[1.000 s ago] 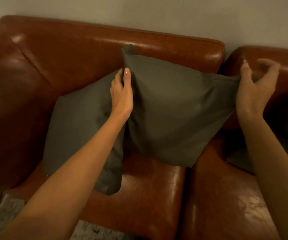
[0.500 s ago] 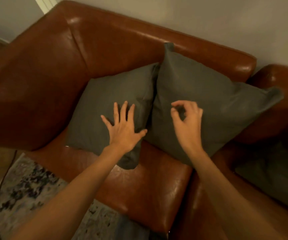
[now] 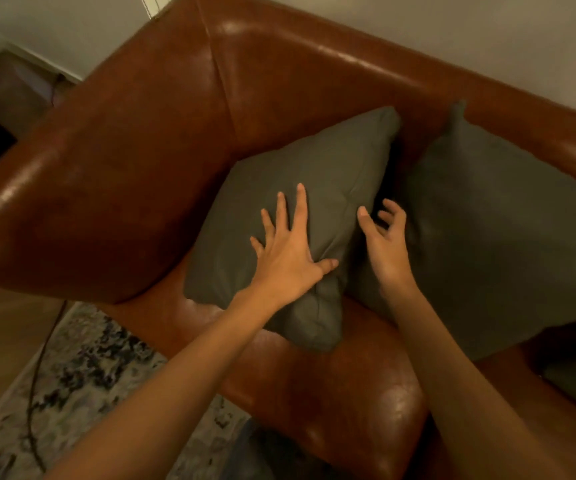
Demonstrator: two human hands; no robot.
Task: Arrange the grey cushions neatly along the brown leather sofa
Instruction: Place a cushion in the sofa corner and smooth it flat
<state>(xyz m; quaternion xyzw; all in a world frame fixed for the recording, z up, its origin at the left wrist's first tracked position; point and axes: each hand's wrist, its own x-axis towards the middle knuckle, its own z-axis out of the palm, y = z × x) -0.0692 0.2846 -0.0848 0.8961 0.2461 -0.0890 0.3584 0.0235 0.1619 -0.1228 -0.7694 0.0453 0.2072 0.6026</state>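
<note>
Two plump, matte grey cushions lean on the brown leather sofa (image 3: 141,161) back: the left cushion (image 3: 314,174) in the corner, the right cushion (image 3: 494,237) beside it. The left hand (image 3: 288,258) presses flat, fingers spread; the right hand (image 3: 385,247) hovers half-curled between them, holding nothing.

One head-worn view only, looking steeply down and forward from close above the sofa (image 3: 148,161) corner, tilted so the backrest runs diagonally, both forearms reaching in from the bottom edge, rug (image 3: 82,368) at lower left.
</note>
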